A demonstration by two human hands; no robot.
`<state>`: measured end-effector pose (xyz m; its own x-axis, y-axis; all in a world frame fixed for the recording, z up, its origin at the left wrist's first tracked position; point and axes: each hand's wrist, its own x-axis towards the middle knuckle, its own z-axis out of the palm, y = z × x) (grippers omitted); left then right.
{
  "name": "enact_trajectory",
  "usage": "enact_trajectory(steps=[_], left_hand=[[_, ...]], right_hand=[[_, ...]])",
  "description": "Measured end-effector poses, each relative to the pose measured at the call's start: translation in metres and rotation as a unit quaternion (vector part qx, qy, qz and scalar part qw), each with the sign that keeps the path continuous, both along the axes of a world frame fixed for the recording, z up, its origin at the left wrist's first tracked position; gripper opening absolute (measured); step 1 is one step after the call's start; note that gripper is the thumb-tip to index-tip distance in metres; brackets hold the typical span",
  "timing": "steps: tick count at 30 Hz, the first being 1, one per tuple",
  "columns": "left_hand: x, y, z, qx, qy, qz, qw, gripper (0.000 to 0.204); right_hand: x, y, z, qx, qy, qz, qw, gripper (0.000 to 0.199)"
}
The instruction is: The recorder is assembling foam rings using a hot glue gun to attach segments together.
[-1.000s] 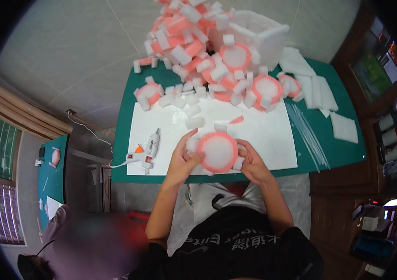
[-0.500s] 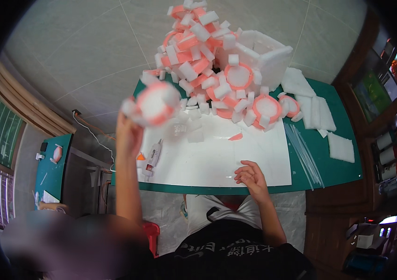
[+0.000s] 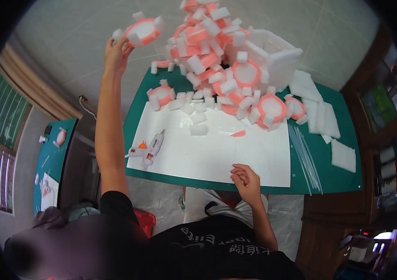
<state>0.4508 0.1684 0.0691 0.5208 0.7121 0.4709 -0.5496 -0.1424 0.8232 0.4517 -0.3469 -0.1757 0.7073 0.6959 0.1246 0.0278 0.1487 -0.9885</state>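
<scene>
Raised at the upper left, my left hand [image 3: 118, 53] is closed on the edge of a pink foam ring with white foam blocks [image 3: 149, 33]. White shows in the ring's middle, and the blocks stick out around its rim. My right hand [image 3: 247, 183] is near the table's front edge, fingers loosely bent and apart, with nothing visible in it. Beneath it lies a white board [image 3: 207, 158]. A grey-white glue gun [image 3: 155, 145] with an orange trigger rests on the board's left part. Several loose white foam blocks [image 3: 199, 129] and a pink scrap [image 3: 238, 134] lie farther back.
A tall heap of pink-and-white foam pieces [image 3: 203, 60] stands at the back beside a white foam box [image 3: 277, 58]. Clear glue sticks [image 3: 305, 156] and white foam sheets [image 3: 322, 116] lie on the green table [image 3: 338, 175] at right. Another person [image 3: 67, 242] is at lower left.
My left hand has carried the foam ring up and away, toward the far left. A similar piece at the heap's left side is now uncovered. My right hand has barely moved.
</scene>
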Motion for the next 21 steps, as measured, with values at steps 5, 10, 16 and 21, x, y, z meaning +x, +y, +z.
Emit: enact_trajectory(steps=[5, 10, 16, 21], left_hand=[[-0.032, 0.086, -0.098, -0.071, 0.098, 0.140, 0.983, 0.053], [-0.006, 0.121, -0.168, -0.169, 0.217, 0.071, 0.959, 0.054], [0.046, 0.087, -0.163, -0.092, 0.423, 0.123, 0.893, 0.054], [-0.006, 0.052, -0.144, 0.077, 0.410, 0.201, 0.886, 0.041]], right_hand=[[0.000, 0.001, 0.000, -0.023, -0.057, -0.007, 0.998, 0.026], [0.001, 0.002, 0.000, -0.035, -0.074, -0.001, 0.997, 0.027], [-0.001, 0.003, 0.001, -0.054, -0.062, -0.036, 0.996, 0.023], [-0.002, 0.006, 0.004, -0.052, -0.087, -0.043, 0.994, 0.021]])
